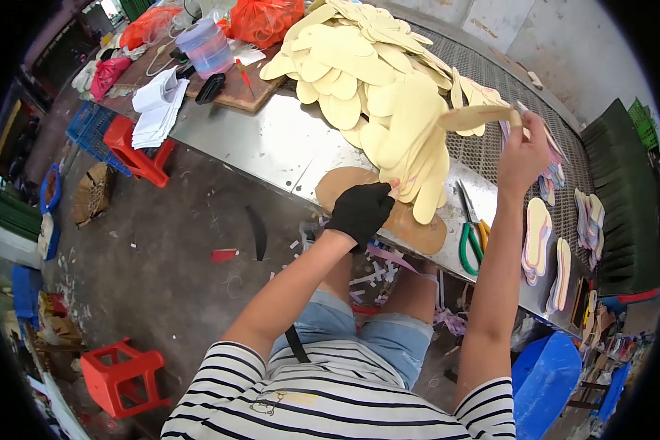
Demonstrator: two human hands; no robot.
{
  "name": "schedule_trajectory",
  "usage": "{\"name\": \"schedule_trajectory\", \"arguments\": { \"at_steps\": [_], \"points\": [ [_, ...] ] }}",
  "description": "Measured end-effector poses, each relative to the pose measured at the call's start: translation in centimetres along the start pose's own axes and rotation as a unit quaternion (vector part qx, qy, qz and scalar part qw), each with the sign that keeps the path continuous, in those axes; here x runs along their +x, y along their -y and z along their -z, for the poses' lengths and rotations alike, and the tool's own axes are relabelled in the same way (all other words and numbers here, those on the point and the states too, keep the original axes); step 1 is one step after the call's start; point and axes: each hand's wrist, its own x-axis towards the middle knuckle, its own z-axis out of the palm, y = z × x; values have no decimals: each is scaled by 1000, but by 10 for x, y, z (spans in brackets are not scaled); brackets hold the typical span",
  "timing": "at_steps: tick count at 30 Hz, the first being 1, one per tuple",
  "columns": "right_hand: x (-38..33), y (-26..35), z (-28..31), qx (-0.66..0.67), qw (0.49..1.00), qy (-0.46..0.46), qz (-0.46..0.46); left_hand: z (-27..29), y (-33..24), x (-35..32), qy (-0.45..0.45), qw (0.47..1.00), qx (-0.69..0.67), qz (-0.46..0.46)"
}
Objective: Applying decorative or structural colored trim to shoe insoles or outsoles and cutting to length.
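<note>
Our gloved left hand presses fingers onto the yellow insole pile at the counter's near edge; our right hand pinches one insole aloft.

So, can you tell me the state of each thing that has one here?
Left hand: gloved, resting on the tan board.
Right hand: bare, raised, pinching a yellow insole.
Insole pile: heaped, overhanging the table edge.
Green-handled scissors: lying flat, blades shut.
Red stool: upright.
</note>
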Motion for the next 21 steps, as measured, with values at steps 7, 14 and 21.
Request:
{"name": "schedule_trajectory", "arguments": {
  "at_steps": [7,14,21],
  "points": [
    [22,-42,8,-14,999,13,36,5,-7,4,52,998,40,-16],
    [108,-35,41,-38,993,-102,-45,1,0,10,80,996,-16,-40],
    [-107,28,49,116,976,163,91,54,-54,-20,267,755,-588,112]
  ]
}}
